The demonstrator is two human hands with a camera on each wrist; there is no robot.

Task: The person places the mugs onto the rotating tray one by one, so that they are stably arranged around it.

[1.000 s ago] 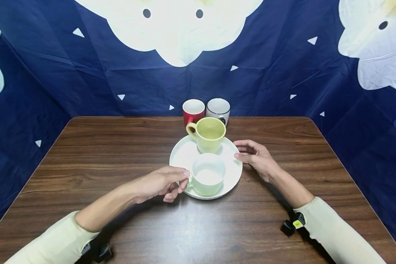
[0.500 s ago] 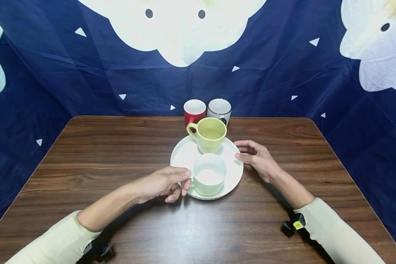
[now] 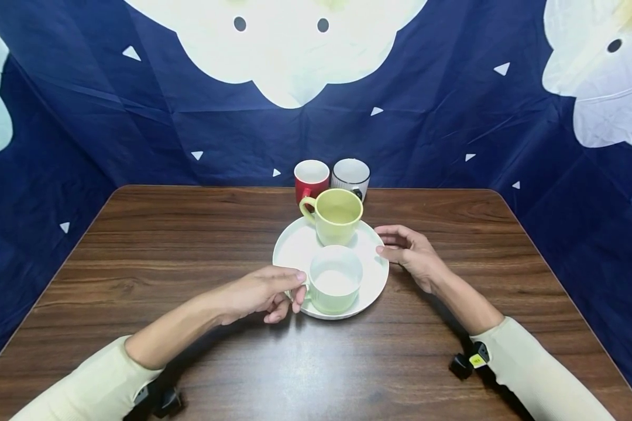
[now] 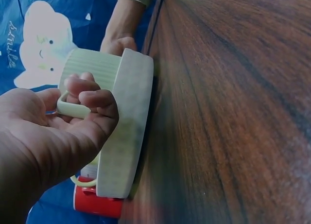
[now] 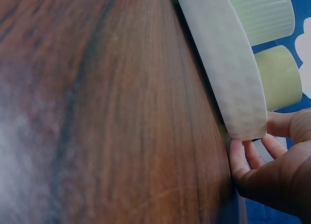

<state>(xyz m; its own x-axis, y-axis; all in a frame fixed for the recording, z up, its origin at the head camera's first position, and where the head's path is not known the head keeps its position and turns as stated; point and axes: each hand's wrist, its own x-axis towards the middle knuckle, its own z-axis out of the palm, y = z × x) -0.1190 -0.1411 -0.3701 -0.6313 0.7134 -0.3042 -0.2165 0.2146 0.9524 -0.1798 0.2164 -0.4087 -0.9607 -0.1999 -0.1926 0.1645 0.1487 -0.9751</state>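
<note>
A pale green ribbed mug (image 3: 336, 301) stands upright on the front part of a white round plate (image 3: 289, 257). My left hand (image 3: 260, 292) holds this mug by its handle (image 4: 73, 109), with the fingers curled round it in the left wrist view. Behind it on the same plate is a yellow-green mug (image 3: 338, 225), its handle turned to the left. My right hand (image 3: 411, 254) pinches the plate's right rim, the thumb over the edge and the fingers against the outer wall, as the right wrist view shows.
Behind the plate, at the table's far edge, a red mug (image 3: 311, 181) and a white mug with a dark rim (image 3: 350, 175) stand side by side. The wooden table (image 3: 189, 245) meets a blue curtain (image 3: 232, 140) with white cloud shapes.
</note>
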